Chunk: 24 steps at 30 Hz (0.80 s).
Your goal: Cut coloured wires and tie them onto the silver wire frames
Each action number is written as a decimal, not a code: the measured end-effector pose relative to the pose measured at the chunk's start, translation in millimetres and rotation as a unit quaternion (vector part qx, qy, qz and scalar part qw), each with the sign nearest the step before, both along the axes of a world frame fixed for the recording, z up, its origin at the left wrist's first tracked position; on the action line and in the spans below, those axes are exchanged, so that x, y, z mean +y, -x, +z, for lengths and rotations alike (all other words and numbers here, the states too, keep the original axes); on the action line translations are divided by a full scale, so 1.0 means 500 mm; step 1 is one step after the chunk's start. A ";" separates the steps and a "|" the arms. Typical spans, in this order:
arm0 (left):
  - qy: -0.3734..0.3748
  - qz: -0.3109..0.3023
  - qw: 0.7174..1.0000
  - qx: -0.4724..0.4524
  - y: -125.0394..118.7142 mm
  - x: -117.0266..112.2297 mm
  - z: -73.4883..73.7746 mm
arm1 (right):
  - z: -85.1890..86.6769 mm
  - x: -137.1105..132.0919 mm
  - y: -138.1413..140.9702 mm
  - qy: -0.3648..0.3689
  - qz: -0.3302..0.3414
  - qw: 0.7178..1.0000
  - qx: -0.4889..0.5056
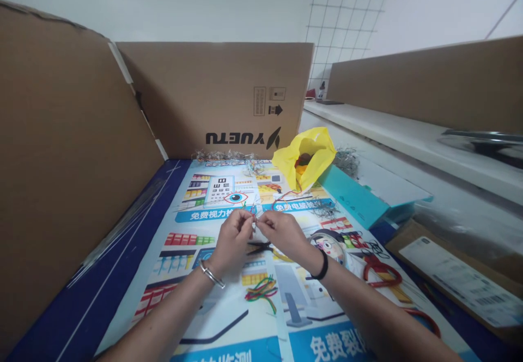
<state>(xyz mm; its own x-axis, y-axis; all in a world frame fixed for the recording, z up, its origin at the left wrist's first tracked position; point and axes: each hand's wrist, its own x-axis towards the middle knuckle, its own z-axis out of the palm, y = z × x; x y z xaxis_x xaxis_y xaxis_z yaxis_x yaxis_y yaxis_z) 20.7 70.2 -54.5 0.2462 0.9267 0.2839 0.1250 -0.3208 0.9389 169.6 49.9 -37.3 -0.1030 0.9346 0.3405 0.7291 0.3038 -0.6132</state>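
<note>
My left hand and my right hand meet over the middle of the printed sheet. Both have their fingertips pinched together on a thin coloured cord, whose far end sticks out beyond the fingers. Its exact shape at the fingertips is too small to make out. Just under the hands lies a dark, pointed tool, partly covered. Nearer to me rests a small bunch of cut red, green and yellow cords. Beside my right forearm are red loop handles.
A yellow bag stands open at the back, with coloured material inside. Tangled silvery wire lies beside it. To the right are a turquoise folder and a labelled brown package. Cardboard walls enclose the left and back.
</note>
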 end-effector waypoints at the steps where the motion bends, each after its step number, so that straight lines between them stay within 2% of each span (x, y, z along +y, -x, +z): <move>1: -0.004 -0.001 1.000 0.004 0.003 0.002 0.000 | 0.000 0.001 0.000 0.003 -0.004 1.000 0.009; 3: -0.011 -0.004 1.000 0.015 0.008 0.008 0.000 | 0.000 0.003 -0.002 0.032 0.010 0.998 0.058; 5: -0.005 -0.011 1.000 0.019 0.011 0.012 0.002 | 0.000 0.004 -0.006 0.091 0.056 0.985 0.133; 7: 0.025 -0.023 0.999 0.007 0.013 0.014 0.007 | -0.001 0.004 -0.010 0.140 0.104 0.965 0.194; 9: 0.072 -0.038 0.997 -0.014 0.013 0.014 0.015 | -0.002 0.004 -0.014 0.153 0.123 0.957 0.213; 12: 0.137 -0.061 0.988 -0.029 0.012 0.010 0.027 | -0.006 0.004 -0.014 0.117 0.102 0.974 0.165; 15: 0.171 -0.073 0.982 -0.037 0.011 0.007 0.034 | -0.008 0.004 -0.007 0.073 0.075 0.989 0.109; 20: 0.165 -0.080 0.981 -0.058 0.014 0.006 0.035 | -0.002 0.000 0.002 0.044 0.061 0.995 0.068; 24: 0.148 -0.089 0.984 -0.035 0.014 0.005 0.038 | 0.012 -0.006 -0.003 0.020 0.040 0.999 0.026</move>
